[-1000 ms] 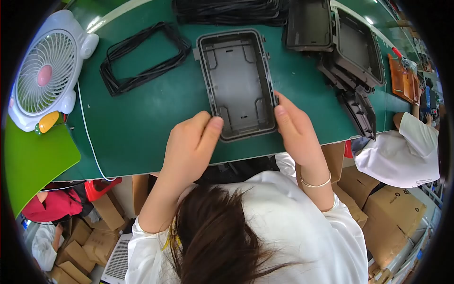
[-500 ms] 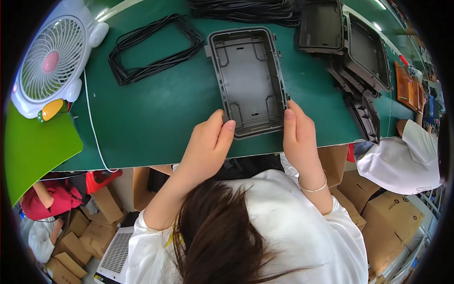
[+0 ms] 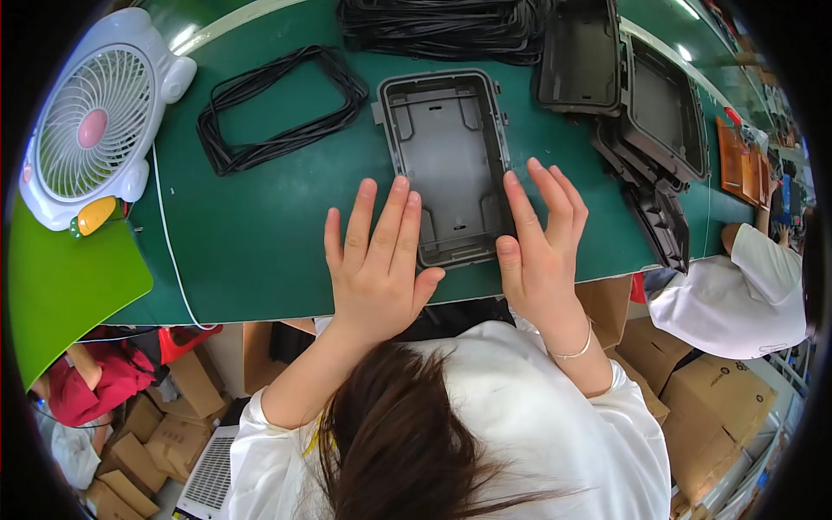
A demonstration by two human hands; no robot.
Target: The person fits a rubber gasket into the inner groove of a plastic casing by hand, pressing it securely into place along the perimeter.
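A dark grey plastic box (image 3: 446,178), open side up, lies on the green table in front of me. Small tabs stick out from its long sides. My left hand (image 3: 374,269) is at its lower left side, palm down with fingers spread. On the other side, my right hand (image 3: 544,247) has its fingers apart, the index fingertip and thumb close to the box's right wall. Whether the fingertips touch the walls I cannot tell for sure. Left of the box lies a loop of thin black rubber seals (image 3: 282,108).
Many more black seals (image 3: 438,30) are heaped at the back. Similar grey boxes (image 3: 663,108) are stacked at the right. A white fan (image 3: 91,130) stands at the left by a green board (image 3: 69,277). Other people sit at both sides, with cardboard boxes (image 3: 715,416) on the floor.
Both hands have let go of the box's lower sides and spread their fingers, the left now flat. In view, the box and table sit slightly lower.
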